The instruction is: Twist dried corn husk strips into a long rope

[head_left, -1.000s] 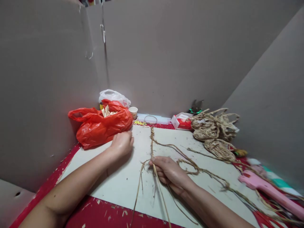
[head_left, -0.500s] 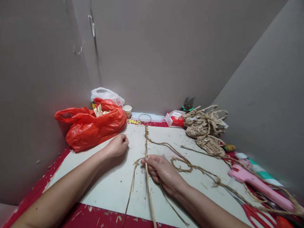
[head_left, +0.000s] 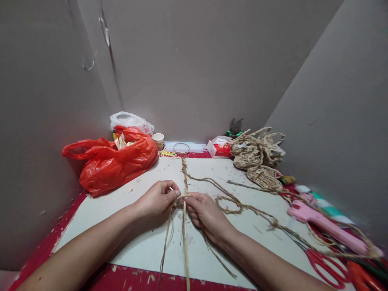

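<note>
A narrow braid of straw-coloured fibre [head_left: 184,173] runs down the middle of the white board [head_left: 139,248]. At its lower end both my hands meet. My left hand [head_left: 159,198] pinches a thin fibre strand [head_left: 165,242] between thumb and finger. My right hand [head_left: 209,214] grips the braid's end, its thumb and index finger closed on it. From between the hands a pale, thicker strand [head_left: 186,250] hangs toward me. Another thin strand [head_left: 220,258] trails out below my right hand. The exact crossing of the strands is partly hidden by my fingertips.
A red plastic bag [head_left: 118,165] and a paper cup [head_left: 158,140] stand at the back left. Coiled twine bundles [head_left: 257,153] lie back right, with a loose brown cord [head_left: 230,202] crossing the board. A pink glue gun [head_left: 327,228] and red-handled scissors [head_left: 329,268] lie at right.
My left hand has moved right and toward me from beside the braid and now pinches the strand at its end. My right hand keeps its grip. The view has shifted slightly.
</note>
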Demonstrator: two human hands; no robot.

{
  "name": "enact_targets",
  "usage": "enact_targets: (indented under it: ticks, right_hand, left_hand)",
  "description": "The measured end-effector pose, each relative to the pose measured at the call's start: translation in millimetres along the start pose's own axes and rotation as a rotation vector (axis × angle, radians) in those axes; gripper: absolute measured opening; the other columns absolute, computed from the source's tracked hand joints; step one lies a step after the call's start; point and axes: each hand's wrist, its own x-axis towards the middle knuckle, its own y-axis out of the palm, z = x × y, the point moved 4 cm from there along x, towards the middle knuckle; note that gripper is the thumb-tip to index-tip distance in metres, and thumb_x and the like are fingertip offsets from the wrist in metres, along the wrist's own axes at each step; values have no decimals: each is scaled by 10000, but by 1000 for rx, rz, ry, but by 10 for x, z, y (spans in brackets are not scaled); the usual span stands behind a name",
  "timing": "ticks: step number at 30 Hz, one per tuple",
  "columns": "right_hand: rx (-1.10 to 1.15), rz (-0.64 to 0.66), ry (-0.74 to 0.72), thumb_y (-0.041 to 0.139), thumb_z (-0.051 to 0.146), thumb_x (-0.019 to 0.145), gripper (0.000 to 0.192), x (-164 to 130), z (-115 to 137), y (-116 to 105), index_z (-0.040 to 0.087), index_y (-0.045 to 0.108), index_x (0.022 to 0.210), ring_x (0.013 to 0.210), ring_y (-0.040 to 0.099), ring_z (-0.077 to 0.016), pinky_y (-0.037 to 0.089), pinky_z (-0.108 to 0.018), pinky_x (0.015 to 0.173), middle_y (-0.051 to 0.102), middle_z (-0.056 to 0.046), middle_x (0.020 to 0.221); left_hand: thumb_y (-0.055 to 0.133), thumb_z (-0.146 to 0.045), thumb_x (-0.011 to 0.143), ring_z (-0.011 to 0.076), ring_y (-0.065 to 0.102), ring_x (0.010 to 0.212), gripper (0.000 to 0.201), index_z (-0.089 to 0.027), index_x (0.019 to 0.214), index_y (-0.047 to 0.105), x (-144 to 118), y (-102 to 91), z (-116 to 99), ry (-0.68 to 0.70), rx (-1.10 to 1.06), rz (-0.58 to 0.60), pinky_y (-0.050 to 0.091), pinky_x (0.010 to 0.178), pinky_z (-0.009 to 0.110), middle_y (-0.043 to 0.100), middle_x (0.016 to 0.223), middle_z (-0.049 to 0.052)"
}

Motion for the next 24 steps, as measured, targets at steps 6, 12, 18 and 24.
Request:
enact_targets:
  ticks: [6, 12, 18, 24]
  right_hand:
    - [26, 8, 21, 638, 401, 715, 279, -9, -7, 7, 158, 503, 732, 388, 90, -23, 43, -186, 358, 194, 133, 447]
    - [34, 33, 30, 661, 418, 715, 337, -7, -10, 7, 178, 431, 660, 392, 98, -20, 56, -176, 356, 209, 125, 455]
    - [27, 43, 65, 674, 409, 718, 340, -20, -19, 19, 166, 442, 667, 400, 96, -13, 57, -169, 362, 234, 115, 478]
    - [35, 31, 90, 686, 452, 704, 355, -6, -58, -1, 157, 489, 690, 409, 99, -13, 69, -149, 363, 229, 109, 487]
  left_hand:
    - [443, -314, 823, 86, 399, 583, 233, -147, 674, 505, -35, -108, -103, 142, 355, -142, 321, 570, 211, 462, 602, -31]
    - [351, -301, 878, 134, 459, 691, 263, -164, 718, 507, -68, -120, -3, 211, 660, -146, 355, 647, 249, 520, 689, 13]
    - [434, -295, 844, 170, 480, 854, 217, -159, 725, 555, -57, -71, 79, 276, 662, -193, 373, 773, 285, 571, 770, 44]
    - [503, -324, 791, 94, 468, 592, 201, -146, 700, 520, -19, -5, 239, 78, 192, -82, 382, 587, 225, 536, 631, -11]
